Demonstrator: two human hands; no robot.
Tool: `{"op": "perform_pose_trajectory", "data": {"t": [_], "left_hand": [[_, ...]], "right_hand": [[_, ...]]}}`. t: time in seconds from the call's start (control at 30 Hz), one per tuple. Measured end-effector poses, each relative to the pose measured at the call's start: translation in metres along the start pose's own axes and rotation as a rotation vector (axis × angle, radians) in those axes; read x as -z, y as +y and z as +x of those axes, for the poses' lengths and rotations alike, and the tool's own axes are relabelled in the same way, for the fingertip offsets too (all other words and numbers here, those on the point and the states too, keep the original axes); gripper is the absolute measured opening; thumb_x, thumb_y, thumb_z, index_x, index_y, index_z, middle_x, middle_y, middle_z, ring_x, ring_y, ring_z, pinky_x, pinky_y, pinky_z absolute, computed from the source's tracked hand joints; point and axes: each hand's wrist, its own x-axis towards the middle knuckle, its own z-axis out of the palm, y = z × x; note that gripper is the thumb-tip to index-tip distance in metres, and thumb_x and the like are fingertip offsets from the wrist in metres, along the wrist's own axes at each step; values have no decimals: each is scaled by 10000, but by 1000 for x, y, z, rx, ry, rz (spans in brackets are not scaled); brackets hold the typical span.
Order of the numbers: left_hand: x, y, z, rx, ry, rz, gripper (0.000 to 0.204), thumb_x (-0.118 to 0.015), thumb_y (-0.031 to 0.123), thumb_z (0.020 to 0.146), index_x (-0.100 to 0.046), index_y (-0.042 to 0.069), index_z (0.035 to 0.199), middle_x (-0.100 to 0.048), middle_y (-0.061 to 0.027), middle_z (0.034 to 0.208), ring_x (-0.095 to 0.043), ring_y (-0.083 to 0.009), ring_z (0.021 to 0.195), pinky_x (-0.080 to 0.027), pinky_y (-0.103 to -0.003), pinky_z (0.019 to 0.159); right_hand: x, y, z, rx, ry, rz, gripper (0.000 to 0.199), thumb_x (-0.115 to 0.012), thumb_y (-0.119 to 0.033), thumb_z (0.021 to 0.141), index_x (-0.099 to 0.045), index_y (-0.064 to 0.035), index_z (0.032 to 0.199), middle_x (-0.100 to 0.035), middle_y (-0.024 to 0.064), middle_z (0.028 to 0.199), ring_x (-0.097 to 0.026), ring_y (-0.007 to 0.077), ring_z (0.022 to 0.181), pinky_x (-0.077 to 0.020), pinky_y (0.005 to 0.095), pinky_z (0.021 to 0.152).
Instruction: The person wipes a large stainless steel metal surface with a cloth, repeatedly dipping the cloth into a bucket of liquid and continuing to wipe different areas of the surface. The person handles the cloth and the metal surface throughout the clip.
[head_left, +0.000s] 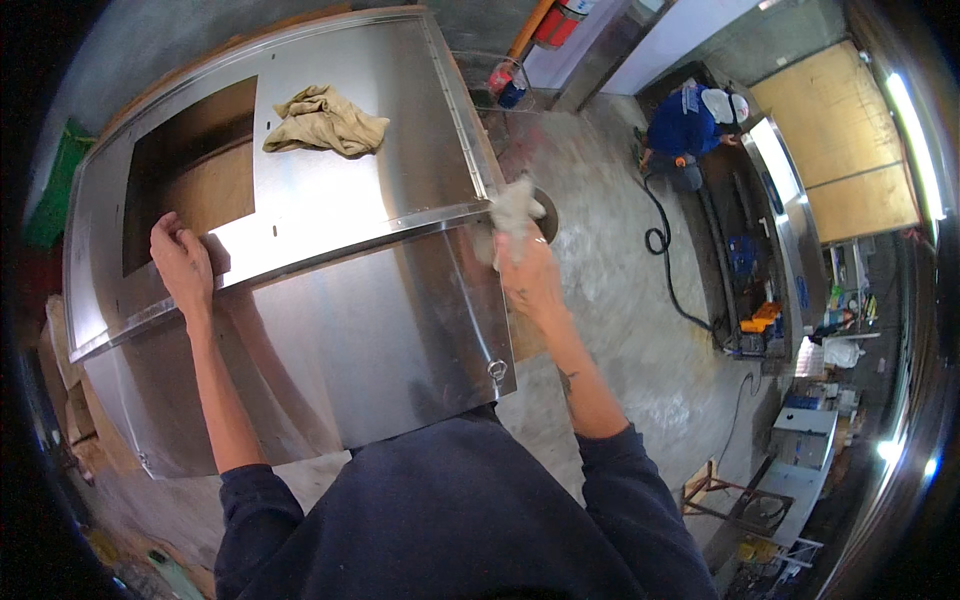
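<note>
A large stainless steel panel with a rectangular cutout lies in front of me, its near face bent downward. My left hand rests flat on the fold line beside the cutout. My right hand grips a pale crumpled rag and presses it against the panel's right corner edge. A second, tan rag lies bunched on the panel's upper surface, away from both hands.
A person in a blue top and white helmet crouches at the far right by a long steel unit. A black cable snakes over the concrete floor. A red cylinder stands at the back; clutter and a stand lie lower right.
</note>
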Motion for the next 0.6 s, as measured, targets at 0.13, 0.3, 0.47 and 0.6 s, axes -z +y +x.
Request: {"op": "perform_pose_trajectory", "data": {"t": [0.13,0.3,0.47,0.6], "left_hand": [[-1,10,-2,4,-22,71,345,-518,125,1014,-586,-18,1321,-653,-225,1208,-596,-378,1151,-475,-480,1000],[-2,11,-5,-34,32,186,331,-517,114,1012,-584,-14,1309,-654,-227,1195,-593,-385,1135,-474,-487,991],[0,14,-7,-55,19,174,325,-526,103,1007,-588,-17,1302,-654,-220,1184,-593,-381,1121,-475,-487,981],[-2,6,-6,-69,57,166,319,-534,101,1001,-595,-18,1291,-654,-217,1168,-593,-380,1102,-478,-485,967]], "right_hand": [[30,12,-2,-495,-59,-3,579,-498,-460,1102,-645,86,1225,-714,311,1058,-704,461,972,-541,480,846],[-1,4,6,-32,37,41,578,-472,-436,1116,-616,92,1299,-672,321,1240,-658,481,1138,-519,485,967],[-33,4,16,84,-31,-83,571,-435,-386,1131,-554,122,1362,-587,386,1337,-612,550,1155,-503,563,1009],[-25,21,-6,-73,-4,65,571,-423,-397,1138,-598,133,1263,-607,402,1259,-610,564,1084,-493,552,972]]}}
